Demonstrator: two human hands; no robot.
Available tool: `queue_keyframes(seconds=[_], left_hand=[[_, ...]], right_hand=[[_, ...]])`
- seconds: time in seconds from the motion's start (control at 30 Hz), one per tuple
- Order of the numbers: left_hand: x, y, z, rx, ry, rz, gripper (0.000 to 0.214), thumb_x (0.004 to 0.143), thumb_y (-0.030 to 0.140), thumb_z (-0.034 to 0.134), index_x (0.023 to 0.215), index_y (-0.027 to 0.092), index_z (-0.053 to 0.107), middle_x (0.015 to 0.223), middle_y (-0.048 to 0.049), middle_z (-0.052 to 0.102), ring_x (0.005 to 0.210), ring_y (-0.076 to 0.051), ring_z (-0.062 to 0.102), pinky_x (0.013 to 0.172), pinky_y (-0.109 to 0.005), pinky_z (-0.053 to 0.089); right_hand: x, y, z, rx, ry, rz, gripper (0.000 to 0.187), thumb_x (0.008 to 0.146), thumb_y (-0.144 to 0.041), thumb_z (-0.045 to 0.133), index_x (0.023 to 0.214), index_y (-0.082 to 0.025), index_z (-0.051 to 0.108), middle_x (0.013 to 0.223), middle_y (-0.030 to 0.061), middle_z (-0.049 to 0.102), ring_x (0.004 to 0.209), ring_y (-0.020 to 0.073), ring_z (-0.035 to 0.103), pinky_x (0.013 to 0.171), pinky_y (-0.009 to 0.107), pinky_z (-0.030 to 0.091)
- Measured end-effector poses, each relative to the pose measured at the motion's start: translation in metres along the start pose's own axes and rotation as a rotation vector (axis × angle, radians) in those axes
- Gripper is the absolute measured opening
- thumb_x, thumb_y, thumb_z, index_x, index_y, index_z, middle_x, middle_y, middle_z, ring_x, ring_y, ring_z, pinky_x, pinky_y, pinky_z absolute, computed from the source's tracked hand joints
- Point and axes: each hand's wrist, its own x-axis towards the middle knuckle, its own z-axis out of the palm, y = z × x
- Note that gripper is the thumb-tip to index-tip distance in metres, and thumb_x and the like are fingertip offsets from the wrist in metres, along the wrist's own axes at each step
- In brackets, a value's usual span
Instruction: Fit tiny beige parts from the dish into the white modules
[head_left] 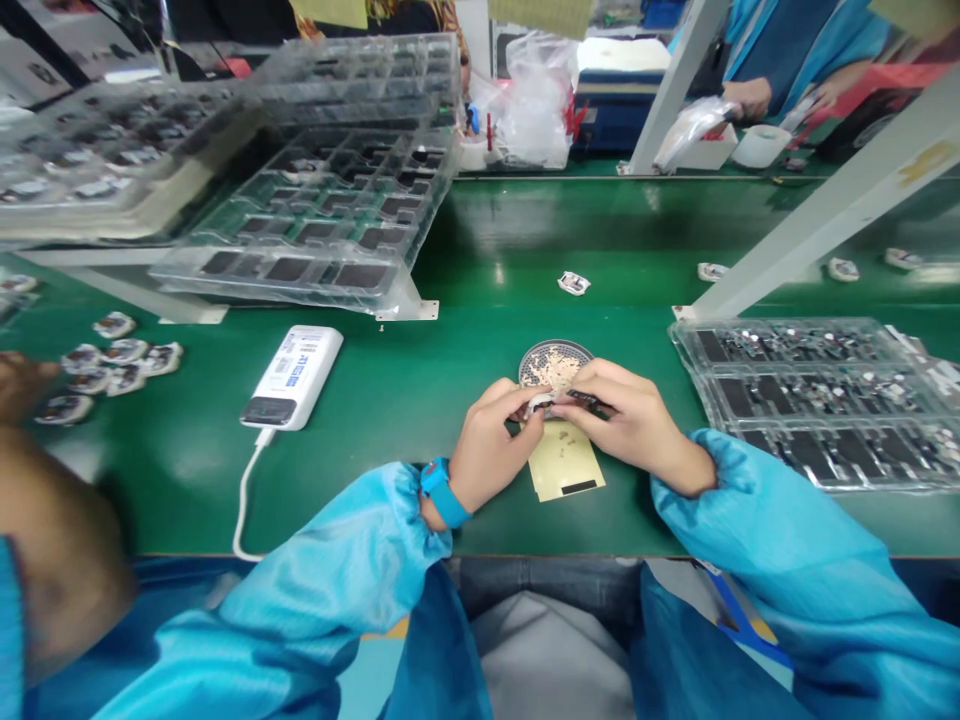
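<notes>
My left hand (491,440) pinches a small white-rimmed housing (539,403) with dark parts inside. My right hand (634,418) has its thumb and fingers closed on a small dark part (589,400) beside the housing, and the two hands almost meet. Just behind them is a round grey dish (526,362) with many small pale pieces in it. A yellow paper pad (562,475) lies under and in front of the hands, with several tiny bits and a black strip on it. The fingers partly cover both held parts.
Left of me lie a white power bank (294,375) with a cable and several white housings (126,350) near another person's arm (52,540). Clear trays (322,235) stand on a rack behind. A parts tray (817,400) sits right, by a slanted metal post (817,190).
</notes>
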Motion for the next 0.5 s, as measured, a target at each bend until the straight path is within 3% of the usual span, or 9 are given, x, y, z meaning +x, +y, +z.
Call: queue_keyframes(seconds=[0.17, 0.33, 0.5], left_hand=[[0.001, -0.001, 0.001, -0.001, 0.01, 0.011, 0.028, 0.086, 0.011, 0.064, 0.11, 0.019, 0.074, 0.08, -0.0005, 0.059, 0.071, -0.011, 0.054, 0.066, -0.023, 0.047], [0.002, -0.003, 0.001, -0.019, -0.008, -0.043, 0.027, 0.085, 0.012, 0.064, 0.11, 0.019, 0.075, 0.078, 0.0001, 0.058, 0.069, -0.011, 0.054, 0.065, -0.023, 0.047], [0.003, -0.003, 0.001, -0.119, -0.01, -0.188, 0.025, 0.084, 0.016, 0.067, 0.107, 0.017, 0.076, 0.085, -0.0026, 0.066, 0.068, -0.01, 0.057, 0.063, -0.023, 0.05]], right_hand=[[-0.007, 0.004, 0.004, -0.081, -0.041, -0.059, 0.018, 0.092, -0.02, 0.069, 0.11, -0.025, 0.069, 0.094, 0.0035, 0.065, 0.085, 0.0156, 0.064, 0.07, 0.028, 0.051], [-0.007, 0.004, 0.003, -0.163, -0.154, 0.01, 0.011, 0.097, -0.026, 0.063, 0.108, -0.024, 0.065, 0.098, 0.0044, 0.064, 0.088, 0.0174, 0.064, 0.074, 0.03, 0.051], [-0.001, 0.014, -0.007, -0.058, -0.052, 0.104, 0.005, 0.098, -0.026, 0.06, 0.097, -0.02, 0.06, 0.094, 0.005, 0.061, 0.088, 0.0183, 0.06, 0.076, 0.031, 0.048]])
